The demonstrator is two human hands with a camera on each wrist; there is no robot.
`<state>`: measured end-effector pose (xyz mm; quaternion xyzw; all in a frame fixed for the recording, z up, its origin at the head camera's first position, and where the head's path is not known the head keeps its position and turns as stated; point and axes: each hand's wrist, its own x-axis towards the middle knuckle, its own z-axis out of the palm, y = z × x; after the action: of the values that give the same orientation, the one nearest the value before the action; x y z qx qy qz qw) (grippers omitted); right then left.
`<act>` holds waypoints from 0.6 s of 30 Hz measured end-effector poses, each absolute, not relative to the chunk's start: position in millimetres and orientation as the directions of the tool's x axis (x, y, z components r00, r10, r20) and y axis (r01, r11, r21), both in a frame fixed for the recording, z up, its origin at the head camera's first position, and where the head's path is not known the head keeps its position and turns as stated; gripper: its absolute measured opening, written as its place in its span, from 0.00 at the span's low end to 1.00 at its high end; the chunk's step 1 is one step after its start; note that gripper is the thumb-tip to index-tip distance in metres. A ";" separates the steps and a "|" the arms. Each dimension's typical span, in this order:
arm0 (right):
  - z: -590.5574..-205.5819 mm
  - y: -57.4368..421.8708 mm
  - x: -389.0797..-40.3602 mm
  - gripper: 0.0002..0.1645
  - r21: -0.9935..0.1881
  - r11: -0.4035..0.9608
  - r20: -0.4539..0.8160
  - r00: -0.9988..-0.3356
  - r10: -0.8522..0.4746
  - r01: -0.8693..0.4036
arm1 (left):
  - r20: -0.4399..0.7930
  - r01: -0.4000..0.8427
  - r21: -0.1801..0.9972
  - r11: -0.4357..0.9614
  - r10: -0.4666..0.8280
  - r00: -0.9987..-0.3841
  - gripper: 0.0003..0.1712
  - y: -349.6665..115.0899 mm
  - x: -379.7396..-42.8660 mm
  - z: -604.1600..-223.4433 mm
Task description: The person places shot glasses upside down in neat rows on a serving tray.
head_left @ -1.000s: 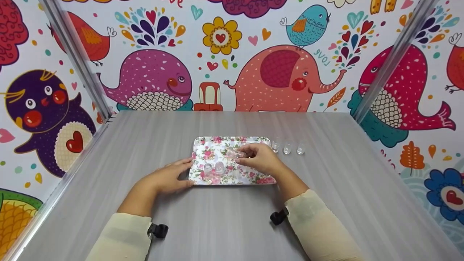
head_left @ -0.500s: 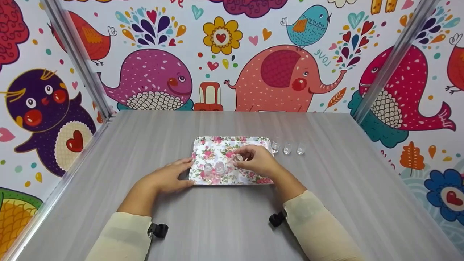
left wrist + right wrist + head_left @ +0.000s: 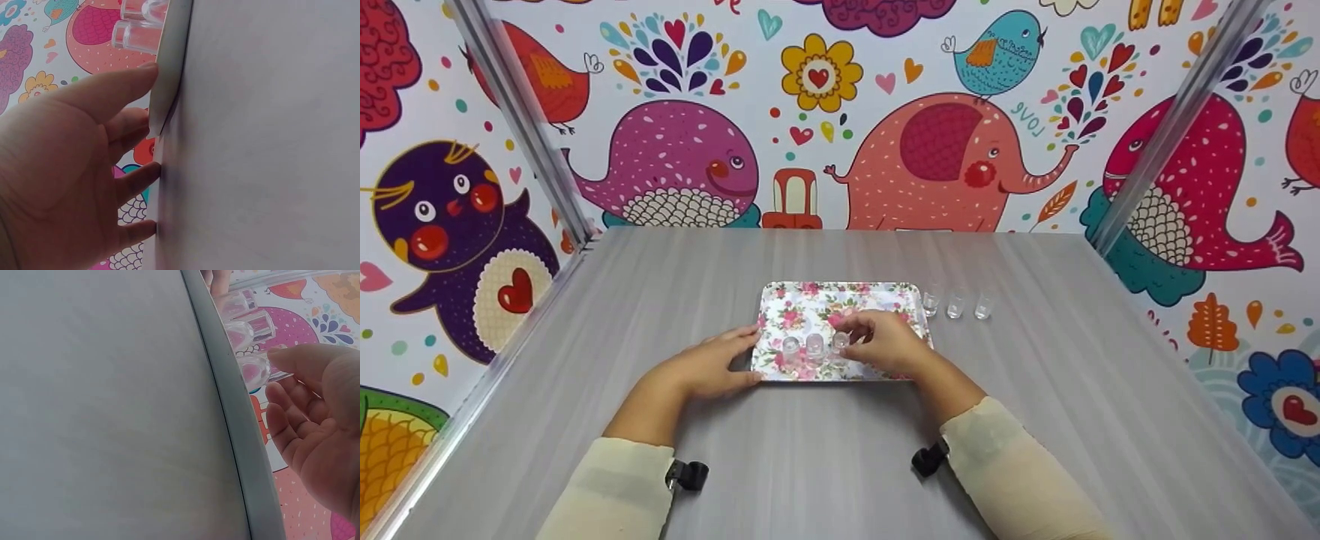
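My left hand (image 3: 706, 366) rests at the left end of a flowered tray (image 3: 877, 300), its thumb on the front rim and its other fingers spread along the left side. Two small clear shot glasses, the left one (image 3: 790, 349) and the middle one (image 3: 814, 346), stand on the tray with their thick bases up. Beside them, in line, my right hand (image 3: 885, 343) pinches a third shot glass (image 3: 840, 345) between thumb and fingers. In the right wrist view the thumb is on this glass (image 3: 256, 370), which stands right at the tray surface.
Several more shot glasses, among them one at the far end (image 3: 982, 306), stand in a row on the grey table (image 3: 810, 465) just right of the tray. A cartoon-patterned wall (image 3: 825, 142) and metal posts (image 3: 521, 127) bound the table.
My right hand has brought the third shot glass from a tilted hold above the tray down and left, turning it base up beside the other two. The left hand stays put.
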<state>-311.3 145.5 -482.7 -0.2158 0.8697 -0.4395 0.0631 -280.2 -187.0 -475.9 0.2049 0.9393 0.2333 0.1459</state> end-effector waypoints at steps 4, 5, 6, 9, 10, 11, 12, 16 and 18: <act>-482.0 145.2 -311.0 0.21 -0.788 0.524 0.078 -0.897 -0.435 -0.322 | -0.177 0.318 0.495 0.809 0.452 -0.874 0.47 -186.8 -279.3 -475.1; -481.8 145.2 -310.8 0.21 -0.788 0.525 0.075 -0.896 -0.437 -0.322 | -0.178 0.317 0.494 0.809 0.451 -0.874 0.47 -186.8 -279.0 -475.0; -481.5 145.4 -310.5 0.21 -0.790 0.524 0.071 -0.896 -0.439 -0.319 | -0.179 0.316 0.494 0.810 0.450 -0.875 0.47 -186.9 -278.8 -474.9; -479.4 147.6 -309.8 0.20 -0.791 0.527 0.058 -0.895 -0.443 -0.312 | -0.186 0.309 0.493 0.814 0.445 -0.876 0.46 -186.8 -278.5 -474.5; -478.5 149.2 -309.8 0.21 -0.791 0.527 0.055 -0.894 -0.445 -0.311 | -0.188 0.307 0.491 0.815 0.443 -0.877 0.46 -186.6 -278.5 -474.3; -477.5 151.2 -310.0 0.21 -0.790 0.528 0.053 -0.892 -0.449 -0.312 | -0.190 0.304 0.490 0.817 0.441 -0.877 0.46 -186.4 -278.6 -474.3; -476.6 153.6 -310.3 0.22 -0.788 0.529 0.053 -0.891 -0.451 -0.315 | -0.191 0.303 0.488 0.818 0.439 -0.878 0.46 -186.2 -278.8 -474.4; -473.5 167.4 -313.5 0.25 -0.785 0.526 0.070 -0.889 -0.452 -0.329 | -0.187 0.311 0.484 0.818 0.443 -0.877 0.46 -185.7 -279.6 -475.1; -472.1 175.3 -315.8 0.24 -0.788 0.526 0.078 -0.900 -0.430 -0.320 | -0.182 0.314 0.484 0.817 0.445 -0.877 0.46 -186.2 -279.6 -475.8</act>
<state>-315.8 175.3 -472.1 -0.2151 0.8712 -0.4369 0.0628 -279.6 -186.2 -475.8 0.2017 0.9420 0.2258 0.1451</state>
